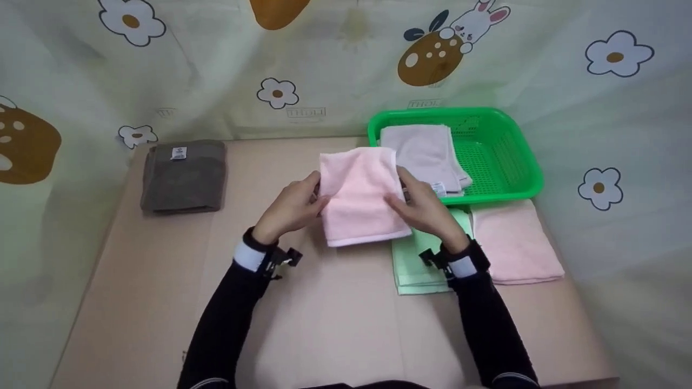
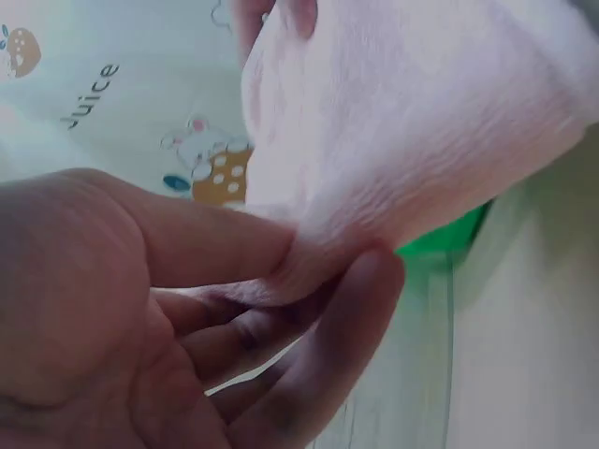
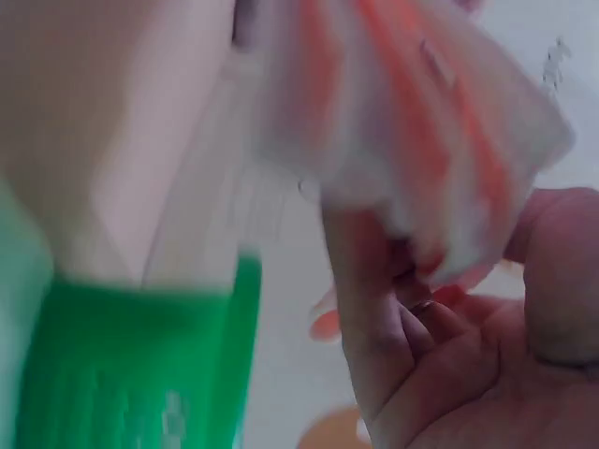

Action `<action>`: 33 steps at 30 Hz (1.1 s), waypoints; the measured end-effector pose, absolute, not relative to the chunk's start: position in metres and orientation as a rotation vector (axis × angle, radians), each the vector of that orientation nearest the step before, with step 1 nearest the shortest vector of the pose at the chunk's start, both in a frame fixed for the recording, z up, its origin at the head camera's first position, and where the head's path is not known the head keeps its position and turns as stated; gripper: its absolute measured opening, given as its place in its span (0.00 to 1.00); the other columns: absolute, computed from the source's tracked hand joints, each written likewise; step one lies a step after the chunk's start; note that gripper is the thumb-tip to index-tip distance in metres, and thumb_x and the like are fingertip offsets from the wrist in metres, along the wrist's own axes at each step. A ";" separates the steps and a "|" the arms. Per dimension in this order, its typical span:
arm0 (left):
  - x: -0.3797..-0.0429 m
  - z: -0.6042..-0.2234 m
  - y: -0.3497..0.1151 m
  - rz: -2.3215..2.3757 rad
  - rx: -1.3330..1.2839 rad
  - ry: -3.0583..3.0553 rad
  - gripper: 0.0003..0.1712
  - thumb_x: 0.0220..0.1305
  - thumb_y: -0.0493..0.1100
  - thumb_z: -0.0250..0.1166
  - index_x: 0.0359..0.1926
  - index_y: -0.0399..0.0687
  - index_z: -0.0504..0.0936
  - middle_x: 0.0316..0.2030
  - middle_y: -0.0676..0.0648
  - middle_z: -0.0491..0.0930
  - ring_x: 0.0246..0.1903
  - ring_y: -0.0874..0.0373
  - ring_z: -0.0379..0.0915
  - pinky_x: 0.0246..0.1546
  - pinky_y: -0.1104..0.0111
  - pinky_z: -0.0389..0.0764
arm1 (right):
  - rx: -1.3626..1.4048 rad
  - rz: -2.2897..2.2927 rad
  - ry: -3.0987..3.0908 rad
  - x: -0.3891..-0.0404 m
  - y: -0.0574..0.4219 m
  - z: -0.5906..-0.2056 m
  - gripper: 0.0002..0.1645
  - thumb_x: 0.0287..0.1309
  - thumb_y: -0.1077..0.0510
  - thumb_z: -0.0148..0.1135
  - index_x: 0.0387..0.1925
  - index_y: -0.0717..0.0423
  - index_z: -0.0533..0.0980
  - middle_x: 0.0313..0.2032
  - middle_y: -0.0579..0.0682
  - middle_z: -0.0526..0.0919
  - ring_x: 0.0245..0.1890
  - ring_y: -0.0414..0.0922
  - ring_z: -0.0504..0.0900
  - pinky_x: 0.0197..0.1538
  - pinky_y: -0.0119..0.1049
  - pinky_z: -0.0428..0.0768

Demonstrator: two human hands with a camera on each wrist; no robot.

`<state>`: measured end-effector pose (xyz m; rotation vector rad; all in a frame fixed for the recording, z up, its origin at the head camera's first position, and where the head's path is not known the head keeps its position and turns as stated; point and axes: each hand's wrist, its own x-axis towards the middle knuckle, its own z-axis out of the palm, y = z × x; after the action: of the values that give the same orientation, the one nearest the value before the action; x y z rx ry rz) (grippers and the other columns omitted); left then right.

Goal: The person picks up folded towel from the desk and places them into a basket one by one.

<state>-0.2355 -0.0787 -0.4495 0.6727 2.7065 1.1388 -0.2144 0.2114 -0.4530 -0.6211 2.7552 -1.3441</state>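
A small pink towel (image 1: 362, 200) with a pale hem is held up between both hands, above the table and in front of the basket. My left hand (image 1: 292, 205) pinches its left edge, thumb on the near face; the left wrist view shows the cloth (image 2: 402, 122) gathered between thumb and fingers. On the opposite edge, my right hand (image 1: 427, 208) grips the towel with the thumb over the front. In the right wrist view the towel (image 3: 412, 103) is blurred, with folds of white and orange-pink, and its lower end sits between thumb and fingers.
A green plastic basket (image 1: 532, 178) at the back right holds a folded pale lilac towel (image 1: 419, 151). Before it lie a folded mint-green towel (image 1: 419, 267), partly under my right arm, and a folded pink towel (image 1: 516, 243). A folded dark grey towel (image 1: 184, 178) lies back left.
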 end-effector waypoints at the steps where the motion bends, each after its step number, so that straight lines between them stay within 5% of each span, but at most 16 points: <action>1: -0.240 -0.449 -0.067 1.160 0.670 2.713 0.13 0.74 0.41 0.61 0.51 0.37 0.72 0.38 0.38 0.82 0.39 0.44 0.81 0.41 0.54 0.81 | -0.587 -1.355 2.776 -0.216 0.220 -0.451 0.39 0.73 0.58 0.60 0.79 0.60 0.58 0.63 0.66 0.79 0.56 0.60 0.84 0.55 0.53 0.85; 8: -0.263 -0.452 0.024 1.381 0.670 2.763 0.28 0.77 0.38 0.58 0.70 0.46 0.55 0.39 0.37 0.82 0.29 0.48 0.78 0.30 0.62 0.78 | -0.372 -1.424 3.002 -0.226 0.282 -0.447 0.37 0.69 0.67 0.57 0.77 0.65 0.59 0.63 0.70 0.76 0.57 0.63 0.79 0.56 0.60 0.81; 11: -0.269 -0.453 0.059 1.388 0.752 2.771 0.24 0.80 0.38 0.53 0.71 0.49 0.61 0.47 0.38 0.82 0.31 0.50 0.77 0.30 0.66 0.77 | -0.331 -1.460 3.086 -0.229 0.305 -0.446 0.37 0.67 0.69 0.55 0.75 0.67 0.62 0.64 0.70 0.75 0.61 0.62 0.76 0.63 0.60 0.74; 15: -0.278 -0.453 0.102 1.322 0.845 2.725 0.19 0.82 0.36 0.48 0.67 0.48 0.72 0.58 0.41 0.77 0.47 0.52 0.77 0.42 0.67 0.80 | -0.193 -1.408 3.200 -0.232 0.335 -0.443 0.38 0.66 0.68 0.54 0.77 0.61 0.62 0.63 0.68 0.76 0.57 0.58 0.74 0.59 0.56 0.72; 21: -0.294 -0.451 0.155 1.249 0.883 2.635 0.28 0.79 0.39 0.54 0.76 0.45 0.65 0.64 0.42 0.72 0.53 0.56 0.75 0.55 0.70 0.78 | 0.275 -1.229 3.251 -0.241 0.376 -0.434 0.39 0.73 0.58 0.51 0.81 0.44 0.55 0.61 0.67 0.75 0.42 0.56 0.72 0.40 0.43 0.66; 28: -0.306 -0.457 0.199 1.091 0.993 2.623 0.42 0.77 0.38 0.58 0.83 0.43 0.48 0.66 0.40 0.67 0.48 0.55 0.73 0.52 0.73 0.76 | 0.516 -1.222 3.235 -0.262 0.408 -0.437 0.32 0.74 0.61 0.53 0.75 0.52 0.60 0.63 0.66 0.77 0.58 0.60 0.77 0.58 0.51 0.76; 33: -0.310 -0.473 0.218 0.846 0.938 2.736 0.41 0.79 0.45 0.56 0.83 0.48 0.47 0.71 0.43 0.66 0.61 0.55 0.71 0.63 0.69 0.73 | 0.476 -1.157 3.141 -0.278 0.422 -0.454 0.34 0.73 0.66 0.53 0.76 0.54 0.57 0.67 0.70 0.73 0.65 0.66 0.74 0.67 0.60 0.74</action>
<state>-0.3103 0.2177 -0.4725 0.9379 2.7357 0.8460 -0.2782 0.4215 -0.4542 0.4761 3.1409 -1.1570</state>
